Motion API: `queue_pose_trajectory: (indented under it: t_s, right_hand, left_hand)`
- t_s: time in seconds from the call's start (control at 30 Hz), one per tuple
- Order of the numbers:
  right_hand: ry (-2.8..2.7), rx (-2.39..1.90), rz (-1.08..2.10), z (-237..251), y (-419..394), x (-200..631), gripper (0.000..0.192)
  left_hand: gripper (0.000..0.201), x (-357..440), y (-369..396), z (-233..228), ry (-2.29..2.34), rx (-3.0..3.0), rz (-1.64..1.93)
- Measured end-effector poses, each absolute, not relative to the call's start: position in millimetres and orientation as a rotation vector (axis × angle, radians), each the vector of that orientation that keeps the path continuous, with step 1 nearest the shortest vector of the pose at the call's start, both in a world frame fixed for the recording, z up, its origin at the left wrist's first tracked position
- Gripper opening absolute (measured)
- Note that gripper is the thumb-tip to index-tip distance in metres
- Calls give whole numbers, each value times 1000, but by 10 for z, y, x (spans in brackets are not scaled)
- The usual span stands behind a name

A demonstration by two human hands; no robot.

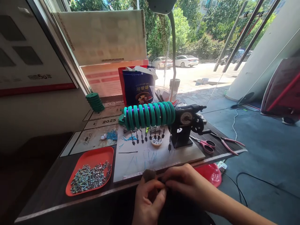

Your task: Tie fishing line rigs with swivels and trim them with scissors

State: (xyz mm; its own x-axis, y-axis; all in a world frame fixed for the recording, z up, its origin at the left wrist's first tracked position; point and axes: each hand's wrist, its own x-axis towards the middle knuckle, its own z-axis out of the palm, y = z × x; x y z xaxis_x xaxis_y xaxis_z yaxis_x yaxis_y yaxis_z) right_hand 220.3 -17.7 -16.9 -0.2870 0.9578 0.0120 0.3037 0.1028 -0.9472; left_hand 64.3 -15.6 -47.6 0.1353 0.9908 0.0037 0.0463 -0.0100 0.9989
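Note:
My left hand (150,201) is just off the table's front edge, fingers curled and thumb against the index finger. A dark brownish, rounded piece (149,175) shows at the top of its fingers; its kind is unclear. Beside it, my right hand (187,179) has thumb and fingers pinched together, its tips meeting the left hand's. Something small and dark sits between the fingertips, too hidden to name. Beyond the hands, a black hand-cranked machine (184,125) carries a row of green spools (150,115). Several dark weights (170,147) hang on threads below them.
An orange tray (112,153) of small metal parts is at left. Under the spools is a small bowl of beads (156,140). Pink-handled scissors (207,145) and pliers (226,143) lie at right. A blue bag (137,82) and lamp arm (173,47) stand behind.

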Motion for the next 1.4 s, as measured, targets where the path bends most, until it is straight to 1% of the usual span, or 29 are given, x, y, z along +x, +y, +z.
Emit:
queue_pose_trajectory:
  t_s: [0.2, 0.3, 0.37, 0.5, 0.6, 0.67, 0.77, 0.83, 0.93, 1.07, 1.23, 1.4]
  right_hand:
    - [-1693, -1327, 1434, -110, -57, 2263, 7]
    - [-1734, -1366, 1448, -83, -10, 2261, 7]
    - [-1807, -1414, 1357, -69, 12, 2236, 6]
    - [-1944, -1482, 1076, -49, 14, 2201, 3]
    - [-1951, -1407, 966, -110, -63, 2232, 4]
    - [-1920, -1306, 736, -211, -157, 2254, 5]
    - [-1858, -1128, 234, -386, -309, 2228, 8]
    - [-1821, -995, 56, -454, -375, 2162, 9]
    - [-1758, -910, -16, -437, -397, 2047, 13]
    - [-1645, -1019, 107, -297, -376, 1989, 10]
    - [-1543, -1125, 198, -188, -398, 2028, 8]
    - [-1667, -1192, -15, -213, -414, 2063, 14]
  left_hand:
    - [13, 647, -109, -549, 1218, 1244, 1000]
    - [14, 648, -85, -601, 1205, 1239, 971]
    - [14, 657, -77, -607, 1197, 1227, 962]
    - [14, 684, -70, -560, 1205, 1213, 967]
    - [16, 690, -65, -519, 1184, 1178, 987]
    - [15, 688, -73, -507, 1157, 1105, 983]
    - [15, 695, -111, -511, 1115, 931, 980]
    - [16, 705, -147, -518, 1078, 849, 1001]
    - [19, 711, -192, -514, 1052, 811, 1041]
    - [22, 692, -209, -491, 1043, 809, 993]
    - [16, 695, -213, -474, 1019, 766, 963]
    - [15, 717, -232, -439, 996, 698, 950]
